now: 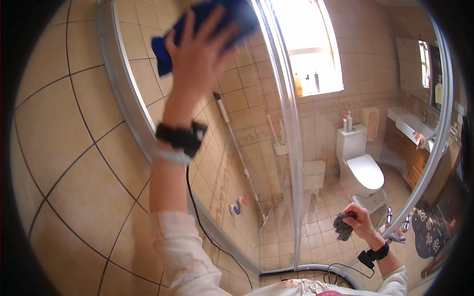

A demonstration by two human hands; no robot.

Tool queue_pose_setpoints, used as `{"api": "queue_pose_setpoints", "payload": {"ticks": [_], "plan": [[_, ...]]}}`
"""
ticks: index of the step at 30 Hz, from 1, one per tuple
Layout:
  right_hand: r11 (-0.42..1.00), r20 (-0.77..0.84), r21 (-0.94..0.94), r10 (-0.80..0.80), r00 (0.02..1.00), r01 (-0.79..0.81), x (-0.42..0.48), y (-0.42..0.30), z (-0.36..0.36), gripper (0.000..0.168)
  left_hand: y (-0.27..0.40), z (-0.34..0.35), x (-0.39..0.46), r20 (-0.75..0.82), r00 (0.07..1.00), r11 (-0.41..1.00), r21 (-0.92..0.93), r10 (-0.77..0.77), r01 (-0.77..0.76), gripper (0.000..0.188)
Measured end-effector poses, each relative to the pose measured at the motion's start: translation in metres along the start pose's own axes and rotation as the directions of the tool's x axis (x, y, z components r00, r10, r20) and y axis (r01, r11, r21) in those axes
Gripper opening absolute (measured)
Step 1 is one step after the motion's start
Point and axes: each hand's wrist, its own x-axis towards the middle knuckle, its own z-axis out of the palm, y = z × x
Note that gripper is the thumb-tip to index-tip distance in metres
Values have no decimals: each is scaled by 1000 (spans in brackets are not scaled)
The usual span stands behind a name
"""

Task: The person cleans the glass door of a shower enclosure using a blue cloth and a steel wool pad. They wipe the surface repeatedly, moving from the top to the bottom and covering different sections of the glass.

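My left hand is raised high at the upper left, fingers spread over a dark blue cloth, which lies against the glass panel of a shower enclosure. The hand is slightly blurred. Lower right, my right hand holds a grey wire scouring pad between thumb and fingers, hanging near the curved lower rail. A black band with a device sits on each wrist, and a black cable runs down from the left one. Upright metal door profiles stand between the hands.
Beyond the glass are a white toilet, a pole-handled squeegee leaning at the tiled wall, a white bin, bottles on the windowsill and a washbasin. Chrome door handles and a dark mat are at the right. A metal frame borders the left wall.
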Motion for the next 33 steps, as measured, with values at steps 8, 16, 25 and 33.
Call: {"api": "queue_pose_setpoints", "payload": {"ticks": [8, 16, 25, 33], "plan": [[962, 17, 257, 86, 996, -87, -12, 31, 47, 19, -108, 44, 60, -249, 830, 791, 258, -500, 554, 52], [968, 17, 213, 131, 991, -132, -13, 37, 41, 19, 8, 30, 26, -43, 995, 996, 37, 88, -86, 39], [954, 99, 273, 99, 990, -123, 3, 40, 69, 18, -128, 13, 35, -110, 825, 791, 238, -554, 563, 53], [913, 73, 362, 171, 982, -186, -20, 54, 72, 19, 41, -17, -98, 110, 911, 917, 82, -398, 390, 46]]}}
